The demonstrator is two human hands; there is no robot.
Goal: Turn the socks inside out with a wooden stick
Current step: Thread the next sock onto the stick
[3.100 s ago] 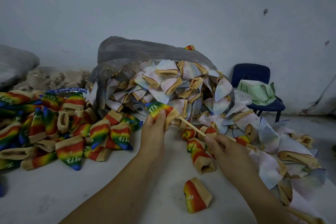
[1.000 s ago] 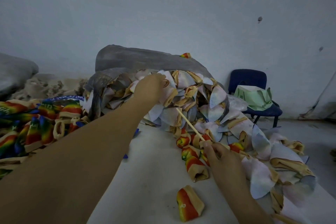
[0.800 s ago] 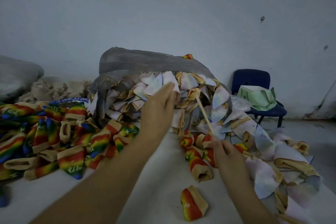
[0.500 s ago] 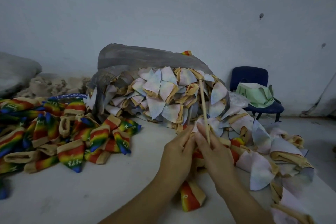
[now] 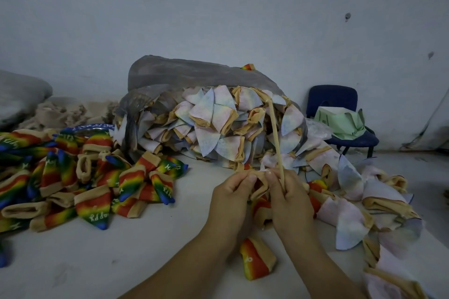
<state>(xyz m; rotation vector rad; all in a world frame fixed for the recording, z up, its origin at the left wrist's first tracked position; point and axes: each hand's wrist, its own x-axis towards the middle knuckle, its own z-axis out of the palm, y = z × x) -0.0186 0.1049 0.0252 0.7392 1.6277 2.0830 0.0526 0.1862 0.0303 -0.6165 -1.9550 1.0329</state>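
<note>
On the head view both hands are now meeting in front of me. A second ago the left hand [image 5: 232,199] was reaching up into the pale pile, and half a second ago it was just closing in beside the right hand [image 5: 290,201]. I am reading this as a fresh sock being started, its cuff being opened for the stick.

The left fingers [image 5: 246,181] are pinching one edge of the tan cuff of the sock [image 5: 258,185]. The right fingers [image 5: 274,177] are pinching the other edge and are also clamping the wooden stick [image 5: 275,138], which is rising steeply up and away from them against the pale pile [image 5: 213,124] beyond.

The sock is hanging between the two sets of fingers, above the counter [image 5: 121,250]. It is looking soft and crumpled: the tan cuff is gaping open, a pale scrap is showing just above the fingers, and the rest is hiding behind the hands.

Rainbow socks [image 5: 97,177] are lying well to the left of the fingers, and one rainbow sock [image 5: 257,260] is lying below the wrists
</note>
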